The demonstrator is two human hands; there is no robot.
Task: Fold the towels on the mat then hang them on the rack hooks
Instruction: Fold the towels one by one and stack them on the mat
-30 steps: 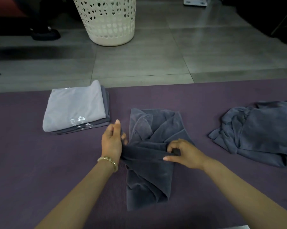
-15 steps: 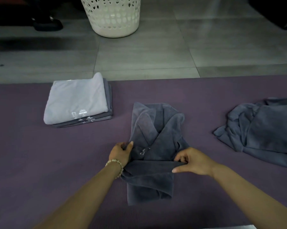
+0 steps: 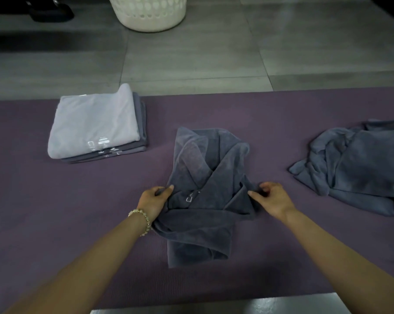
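A dark grey towel (image 3: 205, 177) lies rumpled and partly folded in the middle of the purple mat (image 3: 78, 200). My left hand (image 3: 154, 199) pinches its left edge, and my right hand (image 3: 271, 197) pinches its right edge. To the left sits a neat stack of folded towels (image 3: 94, 128), a pale lilac one on top of darker ones. At the right edge lies a loose heap of blue-grey towels (image 3: 359, 166). No rack or hooks are in view.
Beyond the mat is grey tiled floor (image 3: 191, 60). A white perforated laundry basket (image 3: 148, 12) stands at the top centre. A dark shoe-like object (image 3: 52, 12) lies at the top left.
Both hands have moved apart to the towel's left and right edges, and the fold they held across the middle now lies lower. The view has tilted downward.
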